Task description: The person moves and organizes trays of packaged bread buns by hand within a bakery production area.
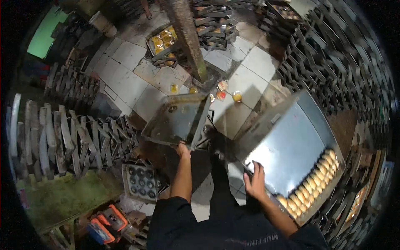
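Note:
My left hand (183,150) is closed on the near edge of a shallow, worn metal tray (179,116), which is tilted and has nothing in it but a few dark marks. Beneath that tray's right side shows part of another dark pan (205,131). My right hand (256,181) lies at the near-left rim of a large, shiny metal box (287,141), thumb and fingers apart. Along the near-right side of the box's inside sit several rows of small golden bread rolls (310,187).
Tall stacks of metal trays stand at the left (62,137) and right (333,66). A rusty post (185,41) rises ahead, with wrapped packets (221,95) on the tiled floor. A crate of yellow packets (162,41), a round-cup muffin pan (141,182) and an orange-edged crate (109,223) surround me.

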Tool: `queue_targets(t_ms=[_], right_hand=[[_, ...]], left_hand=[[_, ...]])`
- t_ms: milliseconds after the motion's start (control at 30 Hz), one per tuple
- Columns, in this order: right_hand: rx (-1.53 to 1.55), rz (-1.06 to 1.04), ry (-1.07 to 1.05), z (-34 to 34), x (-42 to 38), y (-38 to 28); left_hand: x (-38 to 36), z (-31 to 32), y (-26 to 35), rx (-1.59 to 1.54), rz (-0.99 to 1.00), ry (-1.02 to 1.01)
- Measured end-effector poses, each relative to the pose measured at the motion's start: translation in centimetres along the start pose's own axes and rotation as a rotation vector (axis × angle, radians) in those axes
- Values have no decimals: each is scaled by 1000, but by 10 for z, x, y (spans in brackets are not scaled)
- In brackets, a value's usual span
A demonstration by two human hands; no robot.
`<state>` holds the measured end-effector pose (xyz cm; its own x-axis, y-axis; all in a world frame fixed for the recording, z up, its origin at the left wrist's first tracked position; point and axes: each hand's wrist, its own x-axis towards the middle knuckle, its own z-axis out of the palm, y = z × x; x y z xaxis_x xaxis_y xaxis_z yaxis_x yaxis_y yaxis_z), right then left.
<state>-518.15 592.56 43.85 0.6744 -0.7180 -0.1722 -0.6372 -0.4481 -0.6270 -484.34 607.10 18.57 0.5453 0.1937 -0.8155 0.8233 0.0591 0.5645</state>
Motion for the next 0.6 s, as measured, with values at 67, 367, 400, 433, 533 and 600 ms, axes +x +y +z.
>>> queue_targets(t_ms=[67, 367, 400, 433, 533, 600], right_hand=[[-389, 34, 55, 25, 16, -12], [-452, 67, 67, 52, 17, 14], [-463, 67, 79, 52, 18, 10], [-469, 47, 89, 53, 18, 12], [-519, 41, 103, 55, 17, 13], [-552, 54, 116, 59, 17, 15]], left_hand=[[60, 10, -18, 30, -32, 55], [270, -32, -273, 85, -237, 82], [272, -34, -284, 110, -277, 48], [277, -33, -291, 125, -301, 13], [292, -21, -303, 167, -319, -81], [303, -7, -303, 211, -302, -136]])
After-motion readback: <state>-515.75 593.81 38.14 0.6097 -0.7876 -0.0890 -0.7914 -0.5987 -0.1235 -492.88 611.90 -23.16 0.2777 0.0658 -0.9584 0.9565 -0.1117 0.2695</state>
